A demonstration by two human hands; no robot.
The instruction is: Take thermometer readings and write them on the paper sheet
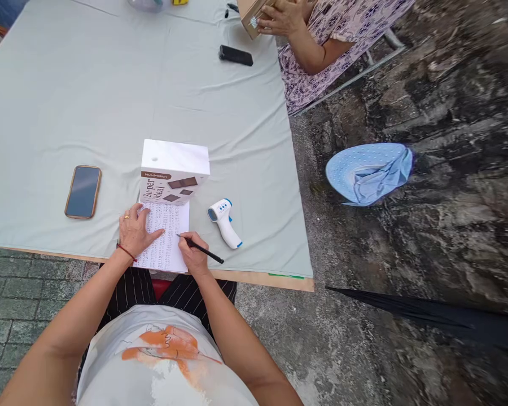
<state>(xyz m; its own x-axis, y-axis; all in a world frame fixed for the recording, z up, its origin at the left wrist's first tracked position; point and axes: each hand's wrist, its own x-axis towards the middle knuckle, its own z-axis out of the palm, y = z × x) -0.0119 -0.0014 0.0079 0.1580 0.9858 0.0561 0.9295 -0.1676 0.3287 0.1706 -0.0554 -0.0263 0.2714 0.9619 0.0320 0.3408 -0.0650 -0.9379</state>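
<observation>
One black pen [211, 255] sits pinched in our right grip [195, 256], lower centre of the frame, tip at the printed sheet [165, 248]; honestly too small to say if it's touching. Our left grip's [136, 232] spread on that paper, nothing grasped. White box [175, 160] stands above, on the bench [68, 113].

On the near side of the pale grey cloth-covered tabletop [88, 101], the left hand [136, 232] lies spread on a white sheet of dense print [163, 248]. The right hand [193, 255] grips a slim black pen [205, 251], its tip at the sheet. A white-and-brown rectangular box [175, 160] stands at the sheet's far end. To the right lies a white-and-blue gun-shaped thermometer [225, 224]; to the left, a dark-screened phone with a brown edge [83, 192].
</observation>
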